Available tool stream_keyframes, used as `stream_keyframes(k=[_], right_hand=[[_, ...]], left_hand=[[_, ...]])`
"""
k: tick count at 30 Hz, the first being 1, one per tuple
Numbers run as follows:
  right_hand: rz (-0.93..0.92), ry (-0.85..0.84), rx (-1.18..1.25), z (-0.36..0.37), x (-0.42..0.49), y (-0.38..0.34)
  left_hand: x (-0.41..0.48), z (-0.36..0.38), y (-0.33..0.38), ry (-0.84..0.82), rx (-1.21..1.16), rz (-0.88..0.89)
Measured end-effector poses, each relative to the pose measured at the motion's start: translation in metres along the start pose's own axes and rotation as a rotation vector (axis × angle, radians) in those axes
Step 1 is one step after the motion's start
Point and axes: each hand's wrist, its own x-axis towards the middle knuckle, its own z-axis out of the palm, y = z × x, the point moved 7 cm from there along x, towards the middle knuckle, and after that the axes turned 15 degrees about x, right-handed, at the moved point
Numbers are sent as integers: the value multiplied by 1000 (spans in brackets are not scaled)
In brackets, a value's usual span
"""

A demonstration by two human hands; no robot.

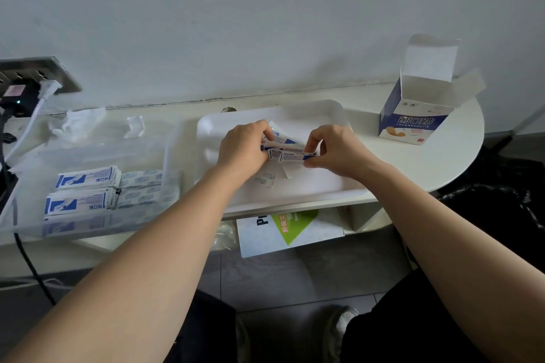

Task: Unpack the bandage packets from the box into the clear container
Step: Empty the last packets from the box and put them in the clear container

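1. The light is soft, even and rather dim; the white wall (265, 23) reads as flat grey, and no source shows.
2. Shadows are faint: a pale one lies on the white tray (324, 183) under the left hand (243, 146) and right hand (333, 150); the floor (295, 274) below the counter (427, 165) is dark.
3. The clear container (172, 156) carries milky reflections on its walls.
4. Wide-angle distortion bends the counter edge and swells the forearms (132, 274) toward the lower corners.
5. Print on the bandage packets (290, 153) is soft; the flaps of the box (413, 124) look smeared.
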Motion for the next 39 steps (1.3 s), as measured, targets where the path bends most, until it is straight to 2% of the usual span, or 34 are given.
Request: stream_keyframes(k=[7, 11, 17, 23, 31, 39], right_hand=[[-34, 27, 44, 5, 1, -10], [-82, 41, 63, 15, 1, -22], [-101, 22, 18, 41, 7, -49], [-68, -84, -71, 56, 7, -53], [-51, -103, 19, 60, 8, -55], [-9, -104, 35, 52, 9, -50]], left_hand=[[-13, -8, -5, -148, -191, 32], [-25, -19, -12, -161, -253, -2], [-39, -27, -32, -80, -114, -25], [-49, -21, -43, -115, 20, -39], [-47, -20, -43, -128, -88, -57], [-44, -18, -46, -137, -39, -41]])
